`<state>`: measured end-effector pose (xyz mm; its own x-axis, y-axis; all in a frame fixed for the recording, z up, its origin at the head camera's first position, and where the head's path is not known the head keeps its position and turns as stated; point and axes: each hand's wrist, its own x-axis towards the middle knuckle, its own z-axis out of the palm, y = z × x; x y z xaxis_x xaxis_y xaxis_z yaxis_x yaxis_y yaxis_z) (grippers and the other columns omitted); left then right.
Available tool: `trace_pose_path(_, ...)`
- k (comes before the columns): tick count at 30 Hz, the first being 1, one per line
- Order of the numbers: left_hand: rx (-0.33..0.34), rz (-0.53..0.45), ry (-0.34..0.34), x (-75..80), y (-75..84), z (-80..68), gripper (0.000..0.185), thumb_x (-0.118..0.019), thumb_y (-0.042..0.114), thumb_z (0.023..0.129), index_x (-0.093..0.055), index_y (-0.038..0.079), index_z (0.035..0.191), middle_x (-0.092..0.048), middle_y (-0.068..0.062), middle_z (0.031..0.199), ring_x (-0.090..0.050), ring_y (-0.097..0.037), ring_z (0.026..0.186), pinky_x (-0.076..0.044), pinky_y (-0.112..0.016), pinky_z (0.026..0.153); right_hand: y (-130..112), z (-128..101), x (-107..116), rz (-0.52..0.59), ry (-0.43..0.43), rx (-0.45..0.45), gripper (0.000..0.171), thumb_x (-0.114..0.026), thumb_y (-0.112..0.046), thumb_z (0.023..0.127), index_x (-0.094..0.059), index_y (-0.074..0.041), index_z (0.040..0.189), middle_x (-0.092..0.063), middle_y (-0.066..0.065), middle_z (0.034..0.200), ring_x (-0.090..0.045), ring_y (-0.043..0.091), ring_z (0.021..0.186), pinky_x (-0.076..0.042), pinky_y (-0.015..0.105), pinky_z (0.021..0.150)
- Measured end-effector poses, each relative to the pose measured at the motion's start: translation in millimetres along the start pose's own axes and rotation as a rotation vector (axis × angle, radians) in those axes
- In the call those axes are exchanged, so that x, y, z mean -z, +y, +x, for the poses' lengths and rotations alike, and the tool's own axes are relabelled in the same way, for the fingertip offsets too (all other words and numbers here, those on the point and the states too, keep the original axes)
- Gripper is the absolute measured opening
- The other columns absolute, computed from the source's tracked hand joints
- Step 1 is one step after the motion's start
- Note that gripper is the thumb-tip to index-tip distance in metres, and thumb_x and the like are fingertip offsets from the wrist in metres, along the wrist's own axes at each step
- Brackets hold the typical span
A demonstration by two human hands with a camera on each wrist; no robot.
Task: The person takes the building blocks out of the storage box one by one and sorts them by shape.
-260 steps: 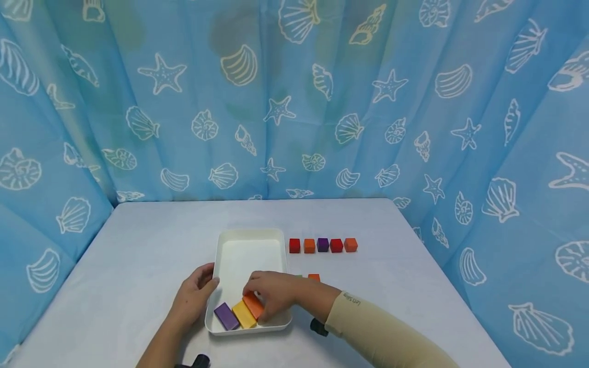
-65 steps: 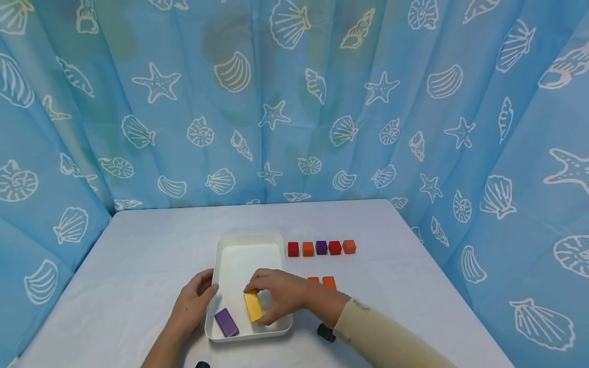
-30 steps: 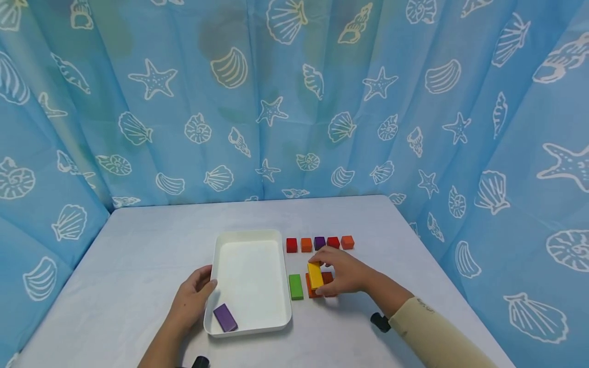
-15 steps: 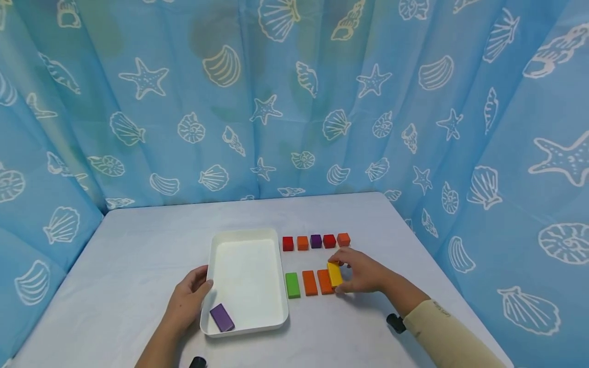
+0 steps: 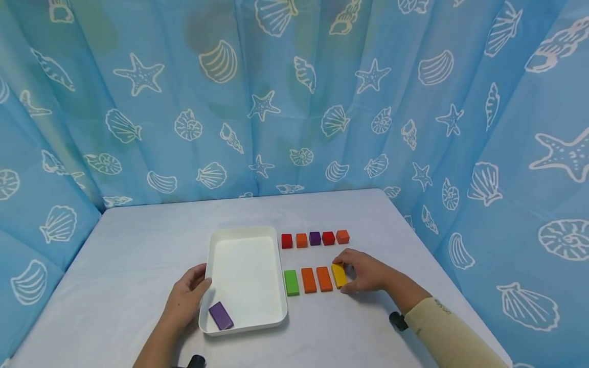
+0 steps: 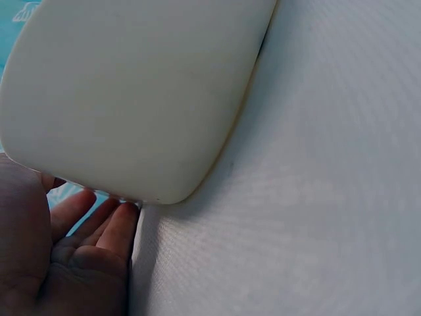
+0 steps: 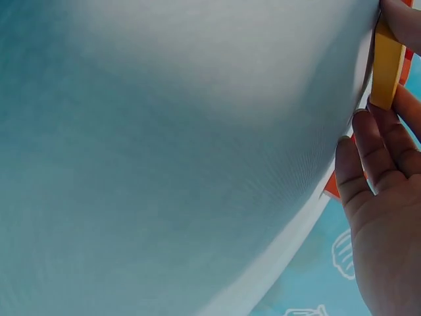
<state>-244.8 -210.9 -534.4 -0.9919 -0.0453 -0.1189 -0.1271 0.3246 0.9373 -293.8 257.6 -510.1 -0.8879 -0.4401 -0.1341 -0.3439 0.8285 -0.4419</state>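
Note:
My right hand [image 5: 365, 271] pinches a yellow rectangular block [image 5: 339, 276] between thumb and fingers, at the right end of a row on the table. In the right wrist view the yellow block [image 7: 387, 66] shows between the thumb and fingertips. Left of it in that row lie two orange blocks [image 5: 324, 279] and a green block [image 5: 292, 282]. My left hand [image 5: 184, 296] grips the left rim of a white tray [image 5: 281, 301], its thumb at the rim. Inside the tray's near left corner lies a purple block [image 5: 221, 316].
Behind the block row stands a line of several small cubes, among them a red cube [image 5: 287, 241] and a purple cube [image 5: 315, 238]. A white cloth covers the table [image 5: 152, 240]. A blue shell-patterned curtain [image 5: 276, 102] surrounds its back and sides.
My right hand has taken the orange block, then the yellow one, out of the tray and carried the yellow one right to the row's end. The left hand has stayed at the tray.

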Motion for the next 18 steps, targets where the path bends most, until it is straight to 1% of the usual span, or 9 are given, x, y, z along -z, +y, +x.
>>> trace_pose_path(3, -0.007, -0.001, -0.004, 0.8, 0.5, -1.2, 0.055, -0.057, 0.018, 0.110, -0.041, 0.002, 0.160, -0.046, -0.024, 0.160, -0.042, -0.041, 0.150, -0.036, -0.055, 0.123, -0.5, 0.5, -0.1, -0.003, -0.013, -0.017, 0.064, -0.096, -0.030, 0.077, -0.068, -0.021, 0.133, -0.062, -0.008, 0.126, -0.057, 0.020, 0.122, -0.054, 0.052, 0.108)
trace_pose_path(6, -0.015, -0.005, -0.011, 0.8, 0.9, -2.3, 0.054, -0.056, 0.018, 0.111, -0.041, 0.002, 0.160, -0.047, -0.024, 0.160, -0.043, -0.041, 0.149, -0.035, -0.056, 0.123, -0.1, 0.6, -0.2, -0.006, -0.028, -0.035, 0.064, -0.096, -0.032, 0.077, -0.069, -0.022, 0.134, -0.062, -0.007, 0.128, -0.056, 0.021, 0.124, -0.054, 0.052, 0.109)
trace_pose_path(18, -0.010, -0.003, -0.009, 0.4, 1.4, -1.3, 0.055, -0.057, 0.017, 0.110, -0.040, 0.002, 0.161, -0.044, -0.024, 0.162, -0.041, -0.042, 0.151, -0.035, -0.055, 0.123, 0.1, 2.6, -2.2, 0.014, -0.029, -0.069, 0.066, -0.097, -0.031, 0.076, -0.070, -0.023, 0.135, -0.061, -0.007, 0.129, -0.056, 0.020, 0.125, -0.056, 0.051, 0.107)
